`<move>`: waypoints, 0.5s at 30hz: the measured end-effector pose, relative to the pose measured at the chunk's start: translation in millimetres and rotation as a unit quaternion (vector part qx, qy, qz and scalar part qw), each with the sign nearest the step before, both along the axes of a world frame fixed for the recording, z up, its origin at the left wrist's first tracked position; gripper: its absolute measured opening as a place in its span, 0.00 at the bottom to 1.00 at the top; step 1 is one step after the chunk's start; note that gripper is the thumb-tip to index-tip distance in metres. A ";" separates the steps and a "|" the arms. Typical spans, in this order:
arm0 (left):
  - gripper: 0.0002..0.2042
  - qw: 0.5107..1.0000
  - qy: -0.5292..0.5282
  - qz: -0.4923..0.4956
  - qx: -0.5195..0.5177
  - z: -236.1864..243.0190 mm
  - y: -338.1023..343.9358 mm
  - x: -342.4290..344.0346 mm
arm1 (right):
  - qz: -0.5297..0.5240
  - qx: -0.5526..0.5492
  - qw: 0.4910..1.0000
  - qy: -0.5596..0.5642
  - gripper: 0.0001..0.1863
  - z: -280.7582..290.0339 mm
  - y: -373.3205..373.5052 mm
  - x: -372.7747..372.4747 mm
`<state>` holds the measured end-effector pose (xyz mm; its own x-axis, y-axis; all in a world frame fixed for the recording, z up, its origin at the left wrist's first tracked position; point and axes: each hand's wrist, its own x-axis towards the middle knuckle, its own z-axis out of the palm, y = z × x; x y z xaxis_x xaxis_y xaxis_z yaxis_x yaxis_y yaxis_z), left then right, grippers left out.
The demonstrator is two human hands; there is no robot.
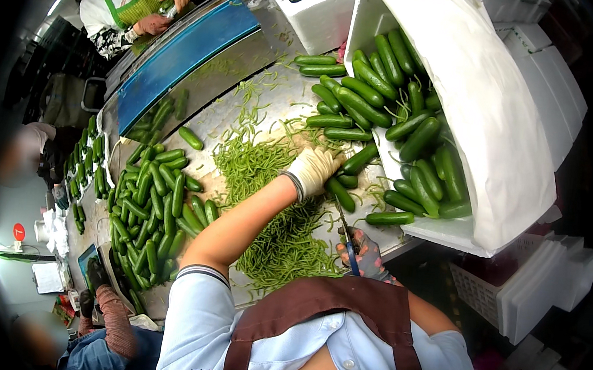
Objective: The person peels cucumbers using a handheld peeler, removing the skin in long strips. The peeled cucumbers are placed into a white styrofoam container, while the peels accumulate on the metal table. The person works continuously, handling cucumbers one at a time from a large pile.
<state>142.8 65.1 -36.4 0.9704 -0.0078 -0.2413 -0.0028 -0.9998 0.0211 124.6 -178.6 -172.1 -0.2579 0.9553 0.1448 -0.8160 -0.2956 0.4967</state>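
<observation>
My left hand [312, 169], in a cream glove, is closed on a cucumber [339, 187] above the metal worktop [254, 107], beside other cucumbers. My right hand [368, 255], in a grey, pink-spotted glove, grips blue-handled scissors [351, 250], whose blades point up to the held cucumber. Short green trimmed stems [270, 246] lie heaped under and around my left arm. To the right, a white foam box lined with white sheeting [472, 109] is full of cucumbers [417, 181], with more lying at its left side.
A large cucumber pile [156, 222] lies left. Another cucumber box [315, 17] stands at the back. Co-workers appear at upper left [115, 0], far left [31, 155] and lower left [110, 341]. A blue-topped raised strip [184, 55] crosses the back. White crates [513, 288] stand at right.
</observation>
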 end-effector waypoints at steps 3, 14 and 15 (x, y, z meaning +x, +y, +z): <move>0.24 0.993 0.090 0.042 0.063 0.4 -13.4 -6.2 | -0.018 -0.118 0.992 -0.034 0.18 38.9 -1.2 3.1; 0.26 0.359 -0.093 0.317 -0.873 31.1 -10.7 -103.8 | -0.043 0.073 0.996 0.032 0.19 35.8 -0.1 -3.4; 0.27 0.268 -0.090 0.327 -0.902 27.7 -10.7 -109.9 | -0.017 0.040 0.998 0.038 0.24 40.8 0.3 -2.9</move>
